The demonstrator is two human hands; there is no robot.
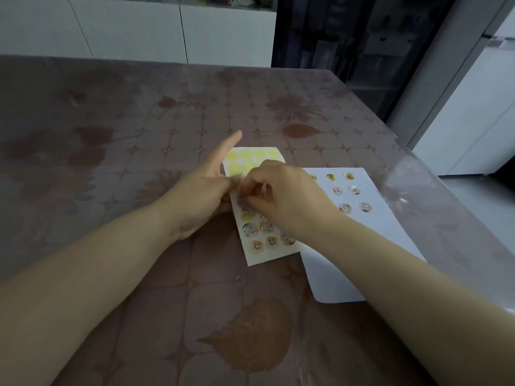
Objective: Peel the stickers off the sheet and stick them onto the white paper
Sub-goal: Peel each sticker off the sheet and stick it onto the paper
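Observation:
The sticker sheet (257,243) lies in the middle of the table, with bare yellow circles at its far end and round picture stickers at its near end. My left hand (204,190) holds the sheet's left edge, index finger pointing away. My right hand (281,199) is curled over the sheet's middle, its fingertips pinching at a sticker that the fingers mostly hide. To the right lies the white paper (359,246), carrying several round stickers (355,190) in rows on its far half.
The table (139,135) has a brown patterned cover under clear plastic. Its right edge runs close to the white paper. White cabinets stand behind the table, a dark glass-fronted unit at the back right.

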